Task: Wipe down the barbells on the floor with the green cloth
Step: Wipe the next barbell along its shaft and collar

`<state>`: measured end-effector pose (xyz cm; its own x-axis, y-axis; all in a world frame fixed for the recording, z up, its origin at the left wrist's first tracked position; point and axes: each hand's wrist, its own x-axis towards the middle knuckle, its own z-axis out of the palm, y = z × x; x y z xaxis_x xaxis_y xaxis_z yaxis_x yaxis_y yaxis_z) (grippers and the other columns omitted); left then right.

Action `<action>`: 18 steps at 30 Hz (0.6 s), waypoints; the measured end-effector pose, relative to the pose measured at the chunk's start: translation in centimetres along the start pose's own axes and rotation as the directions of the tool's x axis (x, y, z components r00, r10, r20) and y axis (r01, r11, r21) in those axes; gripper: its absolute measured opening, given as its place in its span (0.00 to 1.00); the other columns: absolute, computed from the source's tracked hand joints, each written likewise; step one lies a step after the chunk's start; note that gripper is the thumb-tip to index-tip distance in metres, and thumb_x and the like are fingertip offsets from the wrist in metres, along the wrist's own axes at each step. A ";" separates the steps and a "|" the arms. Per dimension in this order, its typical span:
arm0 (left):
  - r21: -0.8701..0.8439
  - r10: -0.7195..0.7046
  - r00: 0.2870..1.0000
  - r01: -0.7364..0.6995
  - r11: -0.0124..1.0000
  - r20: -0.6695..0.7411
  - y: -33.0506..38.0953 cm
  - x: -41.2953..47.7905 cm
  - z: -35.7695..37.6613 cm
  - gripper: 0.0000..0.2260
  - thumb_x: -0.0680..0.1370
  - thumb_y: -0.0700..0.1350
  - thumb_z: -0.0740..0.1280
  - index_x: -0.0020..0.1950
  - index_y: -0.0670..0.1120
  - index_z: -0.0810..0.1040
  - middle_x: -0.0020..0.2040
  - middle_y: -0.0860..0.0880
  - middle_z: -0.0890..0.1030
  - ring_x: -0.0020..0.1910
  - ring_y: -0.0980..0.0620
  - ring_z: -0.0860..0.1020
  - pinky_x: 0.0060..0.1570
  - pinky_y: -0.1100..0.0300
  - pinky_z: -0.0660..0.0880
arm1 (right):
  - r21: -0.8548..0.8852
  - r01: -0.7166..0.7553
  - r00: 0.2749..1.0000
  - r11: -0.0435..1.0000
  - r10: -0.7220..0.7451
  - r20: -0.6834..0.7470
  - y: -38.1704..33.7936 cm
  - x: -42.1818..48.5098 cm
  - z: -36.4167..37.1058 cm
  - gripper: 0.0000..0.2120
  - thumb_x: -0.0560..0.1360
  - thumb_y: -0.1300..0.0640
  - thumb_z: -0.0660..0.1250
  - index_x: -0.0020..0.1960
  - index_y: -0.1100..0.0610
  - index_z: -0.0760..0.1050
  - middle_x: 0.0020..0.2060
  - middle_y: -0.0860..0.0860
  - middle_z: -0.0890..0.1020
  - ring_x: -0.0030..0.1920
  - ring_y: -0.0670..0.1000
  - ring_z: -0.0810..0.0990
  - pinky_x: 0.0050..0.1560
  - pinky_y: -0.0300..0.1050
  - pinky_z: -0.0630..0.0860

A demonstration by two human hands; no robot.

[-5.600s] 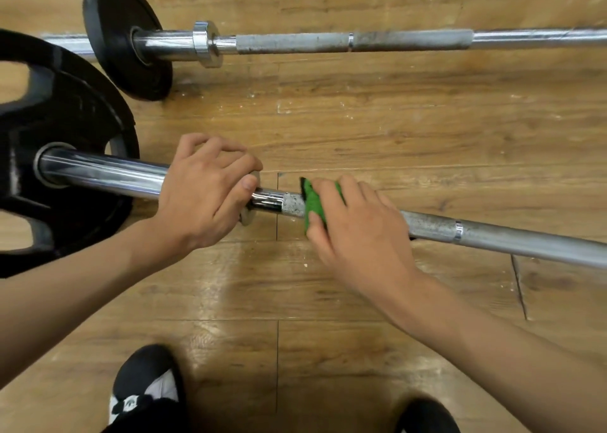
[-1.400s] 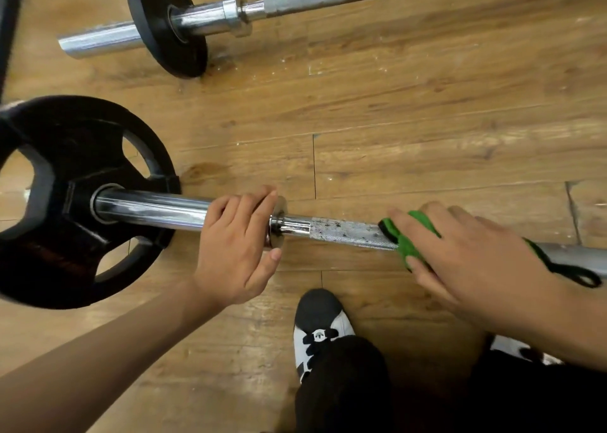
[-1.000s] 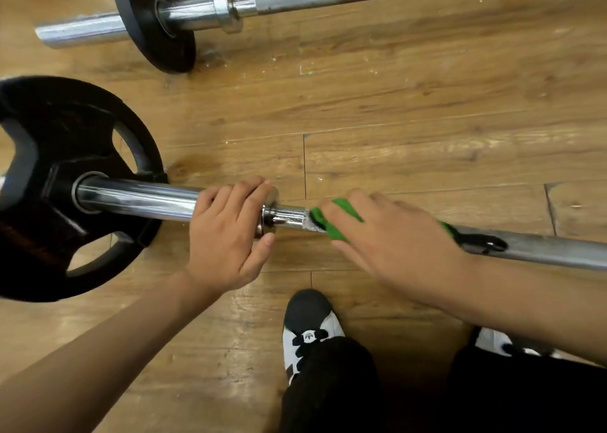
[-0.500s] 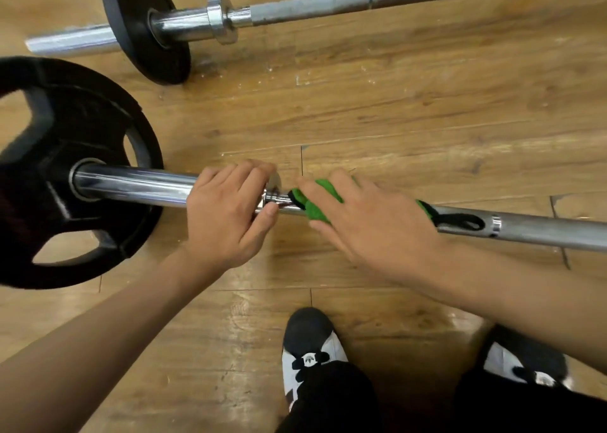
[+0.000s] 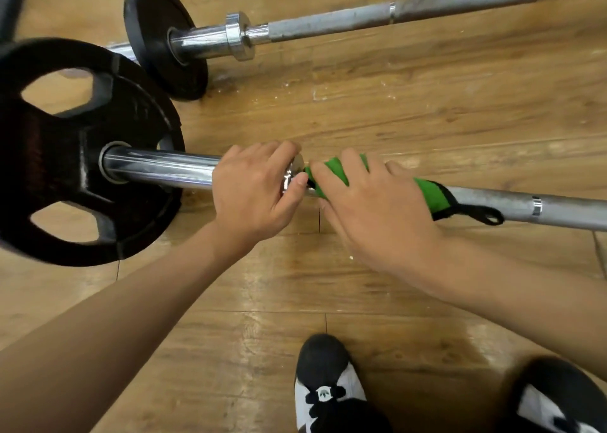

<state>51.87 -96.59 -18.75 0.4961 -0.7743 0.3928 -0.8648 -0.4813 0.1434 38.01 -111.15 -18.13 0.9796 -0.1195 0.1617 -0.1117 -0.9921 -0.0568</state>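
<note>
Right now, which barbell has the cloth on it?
The near barbell, with the big cut-out plate: the left hand grips its sleeve, the right hand holds the cloth round its shaft. The far barbell lies untouched.

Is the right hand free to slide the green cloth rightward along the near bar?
Probably yes: the right hand grips the green cloth around the near bar, and the shaft beyond it lies bare.
</note>
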 end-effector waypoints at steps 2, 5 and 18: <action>-0.011 -0.005 1.000 0.005 1.000 -0.020 -0.1 0.7 0.3 0.31 0.85 0.62 0.45 0.51 0.43 0.81 0.37 0.49 0.80 0.34 0.45 0.76 0.37 0.50 0.65 | 0.030 0.056 0.998 0.998 -0.057 0.007 1.9 -0.5 -0.4 0.18 0.83 0.46 0.59 0.69 0.54 0.70 0.51 0.57 0.74 0.43 0.59 0.78 0.37 0.50 0.68; -0.025 -0.016 0.998 0.014 1.000 -0.061 -0.3 1.1 0.7 0.33 0.84 0.63 0.42 0.49 0.43 0.80 0.35 0.51 0.76 0.33 0.47 0.73 0.36 0.51 0.64 | 0.057 -0.035 0.999 0.998 0.034 0.016 7.0 -3.5 -1.3 0.20 0.86 0.44 0.54 0.70 0.54 0.71 0.49 0.58 0.75 0.40 0.61 0.78 0.34 0.47 0.67; 0.001 0.113 0.984 -0.114 0.993 0.134 -0.8 0.6 -0.8 0.37 0.83 0.66 0.43 0.72 0.42 0.77 0.77 0.42 0.71 0.75 0.41 0.71 0.71 0.40 0.64 | 0.021 0.035 0.999 0.999 -0.036 0.030 3.1 -0.3 -0.2 0.22 0.84 0.46 0.55 0.75 0.53 0.67 0.59 0.58 0.77 0.48 0.61 0.79 0.43 0.53 0.72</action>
<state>52.80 -96.31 -17.92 0.4014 -0.8718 0.2807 -0.9156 -0.3903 0.0970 37.36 -114.20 -18.17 0.9876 -0.0827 0.1338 -0.0735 -0.9947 -0.0719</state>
